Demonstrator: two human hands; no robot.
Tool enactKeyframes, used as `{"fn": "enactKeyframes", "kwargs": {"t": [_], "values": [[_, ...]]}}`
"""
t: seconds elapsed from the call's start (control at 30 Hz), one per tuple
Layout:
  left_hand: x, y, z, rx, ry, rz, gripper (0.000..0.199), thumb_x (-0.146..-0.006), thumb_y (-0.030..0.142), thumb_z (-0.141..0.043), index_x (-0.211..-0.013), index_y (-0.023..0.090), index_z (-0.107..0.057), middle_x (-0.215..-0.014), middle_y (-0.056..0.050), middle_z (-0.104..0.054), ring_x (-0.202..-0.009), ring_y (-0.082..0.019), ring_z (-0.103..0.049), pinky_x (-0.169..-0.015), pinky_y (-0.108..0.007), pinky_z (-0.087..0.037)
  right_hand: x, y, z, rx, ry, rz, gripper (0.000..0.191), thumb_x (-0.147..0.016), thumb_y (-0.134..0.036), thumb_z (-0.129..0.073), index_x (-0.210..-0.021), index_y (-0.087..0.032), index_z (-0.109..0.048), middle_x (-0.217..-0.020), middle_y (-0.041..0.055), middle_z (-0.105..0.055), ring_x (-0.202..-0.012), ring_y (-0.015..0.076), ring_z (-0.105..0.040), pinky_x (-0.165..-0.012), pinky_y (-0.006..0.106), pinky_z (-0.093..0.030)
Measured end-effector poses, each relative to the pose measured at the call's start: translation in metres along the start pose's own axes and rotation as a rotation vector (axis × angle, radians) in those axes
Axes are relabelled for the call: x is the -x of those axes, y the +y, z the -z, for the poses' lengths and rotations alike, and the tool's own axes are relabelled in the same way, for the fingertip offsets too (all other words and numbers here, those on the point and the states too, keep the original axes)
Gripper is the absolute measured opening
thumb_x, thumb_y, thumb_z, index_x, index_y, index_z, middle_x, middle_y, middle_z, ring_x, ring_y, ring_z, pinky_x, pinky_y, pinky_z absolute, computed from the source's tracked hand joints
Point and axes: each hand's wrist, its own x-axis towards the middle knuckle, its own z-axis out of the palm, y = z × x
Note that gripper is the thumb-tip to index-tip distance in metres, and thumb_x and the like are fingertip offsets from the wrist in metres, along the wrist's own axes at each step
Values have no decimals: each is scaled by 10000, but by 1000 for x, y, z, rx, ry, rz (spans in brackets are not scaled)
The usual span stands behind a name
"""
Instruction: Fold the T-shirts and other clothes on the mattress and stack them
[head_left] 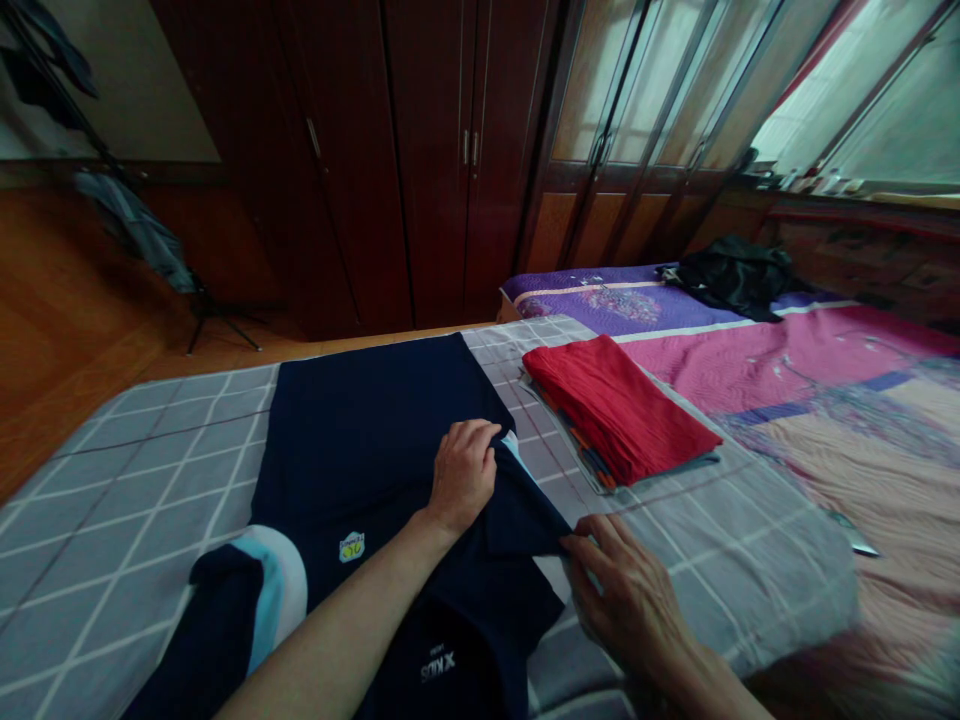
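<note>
A navy T-shirt [360,430] lies spread on the checked bed sheet, its hem toward the wardrobe and its neckline toward me. My left hand [463,478] is closed on the shirt near the base of the right-side sleeve, where a light blue and white strip shows. With thumb and fingers, my right hand [622,585] pinches the end of that same sleeve, drawn out to the right. The other sleeve [259,590], with light blue and white bands, lies bent at the left. A small badge [352,546] sits on the chest, and printed letters show inside the neck.
A folded red garment [619,405] tops a small stack of clothes to the right. Beyond are a purple and pink bed cover [697,350] and a black garment or bag [739,272]. A dark wardrobe [431,170] stands behind; a clothes stand [199,290] is at left.
</note>
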Motion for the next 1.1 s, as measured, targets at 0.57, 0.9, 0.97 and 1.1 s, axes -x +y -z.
{"fn": "enactKeyframes", "kwargs": {"t": [0.57, 0.9, 0.97, 1.1], "values": [[19, 1, -3, -109, -535, -271, 936, -821, 700, -385, -1458, 60, -136, -1530, -197, -92, -1420, -270, 6, -1146, -495, -54, -25, 9, -7, 59, -44, 263, 754, -847, -358, -539, -1462, -109, -182, -1475, 195, -278, -1354, 335, -260, -995, 487, -407], [15, 6, 11, -43, -562, -228, 1073, -780, 638, -539, -1464, 25, 15, -1541, -178, -4, -1408, -243, 108, -1163, -440, 7, -64, 20, -28, -15, -19, 409, 830, -870, -502, -427, -1497, -160, -4, -1545, 125, -108, -1363, 337, -254, -1009, 481, -398], [12, 5, 15, -17, -628, -214, 1061, -790, 613, -544, -1458, -4, 5, -1538, -185, 25, -1400, -241, 130, -1165, -416, 11, -69, 23, -35, -7, -38, 442, 833, -871, -498, -419, -1495, -143, 2, -1541, 135, -116, -1344, 333, -302, -989, 466, -418], [0, -1, 50, 100, -718, -167, 1046, -775, 564, -595, -1447, -43, -72, -1526, -240, -21, -1404, -301, 53, -1152, -433, -97, -71, 36, -53, 89, -36, 568, 897, -826, -529, -471, -1488, -74, -72, -1523, 182, -155, -1265, 381, -409, -899, 485, -465]]}}
